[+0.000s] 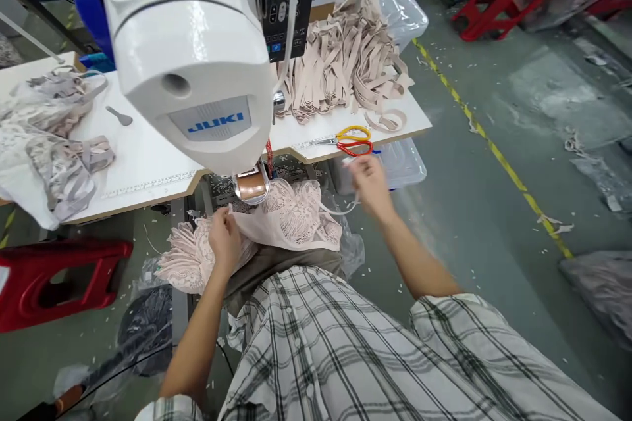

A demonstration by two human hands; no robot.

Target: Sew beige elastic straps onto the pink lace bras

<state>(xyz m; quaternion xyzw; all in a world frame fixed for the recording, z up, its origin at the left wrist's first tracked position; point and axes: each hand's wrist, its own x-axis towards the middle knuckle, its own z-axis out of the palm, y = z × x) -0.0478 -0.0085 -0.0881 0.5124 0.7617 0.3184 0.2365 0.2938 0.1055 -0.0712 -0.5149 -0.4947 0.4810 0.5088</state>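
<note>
A pale pink lace bra [296, 214] lies across my lap, below the white sewing machine head [197, 66]. My left hand [225, 237] is closed on the bra's left end, with its fingertips pinching the edge. Off to the right, my right hand [366, 181] is raised beside the table's front edge, its fingers pinched on the end of a thin pale strap [342, 211] that runs back to the bra. More pink lace pieces [190, 253] hang in a bunch left of my left hand.
Scissors with yellow and red handles [354, 139] lie at the front edge of the white table [143, 158]. Beige straps [336, 69] are heaped behind them. Lace garments [59, 135] sit at left. A clear bin [405, 168] stands below the table, a red stool [64, 283] at left.
</note>
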